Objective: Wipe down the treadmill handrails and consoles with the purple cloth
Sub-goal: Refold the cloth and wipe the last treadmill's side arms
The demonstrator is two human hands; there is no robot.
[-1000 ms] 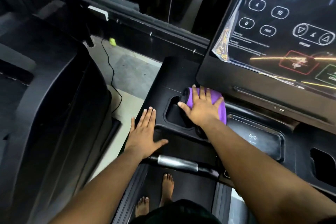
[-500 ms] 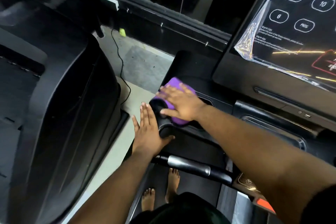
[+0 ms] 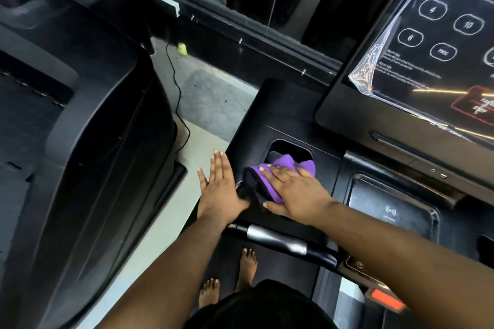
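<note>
From the head view, I have my right hand (image 3: 291,195) pressed flat on the purple cloth (image 3: 278,176), fingers (image 3: 270,171) straight and spread, pinching nothing. The cloth sits on the left wing of the console tray (image 3: 256,125), its far edge drooping into the cup holder recess (image 3: 290,147). My left hand (image 3: 222,189) lies open too, fingers straight, on the outer left edge of that same tray, just beside the cloth's dark folded edge.

What I judge could go wrong: since I am only pressing and not gripping, a forward stroke could push the loose end of the cloth down into the recess and bunch it there, leaving my palm sliding on bare plastic. A stroke to the left could carry the cloth off the tray edge, under my left hand and down to the floor (image 3: 213,104). The display panel (image 3: 441,43) carries a peeling film at its lower left corner; the cloth could catch it later. I am barefoot on the belt (image 3: 267,275), so leaning hard on both palms risks a slip.

Against the frame half a second ago, my right hand has drawn back toward me and to the right, the recess shows open now where cloth and hand hid it, and my left hand has barely shifted. The silver grip bar (image 3: 275,239) remains unwiped below.
</note>
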